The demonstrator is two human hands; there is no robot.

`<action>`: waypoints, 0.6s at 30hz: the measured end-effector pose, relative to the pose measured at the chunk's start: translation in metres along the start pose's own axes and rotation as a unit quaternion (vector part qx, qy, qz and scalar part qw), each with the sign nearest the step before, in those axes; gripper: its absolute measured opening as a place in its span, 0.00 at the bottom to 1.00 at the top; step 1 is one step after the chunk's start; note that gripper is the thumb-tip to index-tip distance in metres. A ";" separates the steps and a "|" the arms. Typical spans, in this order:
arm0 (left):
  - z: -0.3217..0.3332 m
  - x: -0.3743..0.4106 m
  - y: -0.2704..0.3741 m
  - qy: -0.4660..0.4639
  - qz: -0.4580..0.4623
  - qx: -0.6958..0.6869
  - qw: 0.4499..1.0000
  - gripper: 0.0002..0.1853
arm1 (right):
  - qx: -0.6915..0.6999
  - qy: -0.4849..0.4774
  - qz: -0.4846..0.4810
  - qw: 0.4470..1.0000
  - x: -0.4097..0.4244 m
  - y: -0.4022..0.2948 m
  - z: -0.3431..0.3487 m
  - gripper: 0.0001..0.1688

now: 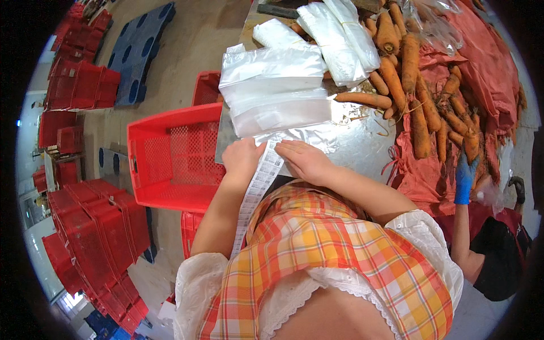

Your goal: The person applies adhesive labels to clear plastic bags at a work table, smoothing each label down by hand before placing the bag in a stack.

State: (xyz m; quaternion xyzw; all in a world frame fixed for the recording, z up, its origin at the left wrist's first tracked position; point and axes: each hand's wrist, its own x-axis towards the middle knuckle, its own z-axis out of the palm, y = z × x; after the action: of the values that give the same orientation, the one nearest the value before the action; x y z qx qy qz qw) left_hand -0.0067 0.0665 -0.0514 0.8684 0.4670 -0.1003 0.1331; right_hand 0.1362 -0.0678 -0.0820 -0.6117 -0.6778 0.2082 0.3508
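Note:
A long strip of printed paper labels (260, 180) hangs from the near edge of the metal table down beside the plaid apron. My left hand (241, 158) is curled at the strip's left edge, gripping it near its upper end. From the other side, the bent fingers of my right hand (307, 162) pinch the same end; the fingertips are partly hidden. Just beyond both hands lies a stack of clear plastic bags (276, 89), its lowest bag spread flat on the metal table (365, 146). Further bundles of plastic bags (335, 42) rest behind it.
Loose carrots (410, 63) cover the table's right side and a red woven sack (488, 80). An empty red plastic crate (176, 159) stands left of the table. Stacked red crates (97, 216) and a blue pallet (140, 55) are farther left. A co-worker's blue-gloved hand (466, 176) touches carrots at right.

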 end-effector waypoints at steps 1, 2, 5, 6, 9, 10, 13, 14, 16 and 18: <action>-0.007 -0.003 -0.003 -0.035 0.026 0.014 0.999 0.24 | -0.024 -0.001 -0.014 1.000 -0.001 0.002 0.002 0.18; -0.019 -0.009 -0.008 -0.069 0.052 0.027 0.996 0.24 | -0.049 -0.003 -0.028 0.998 -0.002 0.003 0.003 0.19; -0.047 -0.028 -0.021 -0.182 0.080 0.008 0.980 0.22 | -0.109 0.017 -0.092 0.990 0.000 0.009 0.000 0.16; -0.053 -0.035 -0.026 -0.220 0.078 -0.023 0.972 0.20 | -0.104 0.002 -0.106 0.989 0.003 0.011 -0.002 0.15; -0.061 -0.061 -0.031 -0.232 0.133 -0.129 0.955 0.12 | -0.094 -0.043 -0.137 0.985 0.013 0.023 -0.013 0.10; -0.055 -0.069 -0.033 -0.206 0.159 -0.208 0.943 0.10 | -0.092 -0.060 -0.138 0.984 0.015 0.030 -0.013 0.09; -0.048 -0.080 -0.026 -0.236 0.156 -0.329 0.901 0.09 | -0.021 -0.118 -0.022 0.993 0.040 0.024 -0.028 0.10; -0.042 -0.079 -0.025 -0.205 0.171 -0.315 0.911 0.09 | 0.043 -0.127 0.072 0.988 0.051 0.022 -0.035 0.11; -0.026 -0.069 -0.020 -0.144 0.207 -0.286 0.924 0.10 | 0.144 -0.058 0.218 0.964 0.070 0.036 -0.048 0.14; -0.021 -0.055 -0.012 -0.128 0.150 -0.294 0.935 0.09 | 0.187 0.045 0.259 0.947 0.076 0.045 -0.063 0.15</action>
State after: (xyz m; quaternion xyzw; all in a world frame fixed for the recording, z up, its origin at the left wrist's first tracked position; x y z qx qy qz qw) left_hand -0.0453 0.0364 -0.0164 0.8303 0.3188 -0.0475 0.4545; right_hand 0.2126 0.0050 -0.0556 -0.6983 -0.4287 0.3865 0.4232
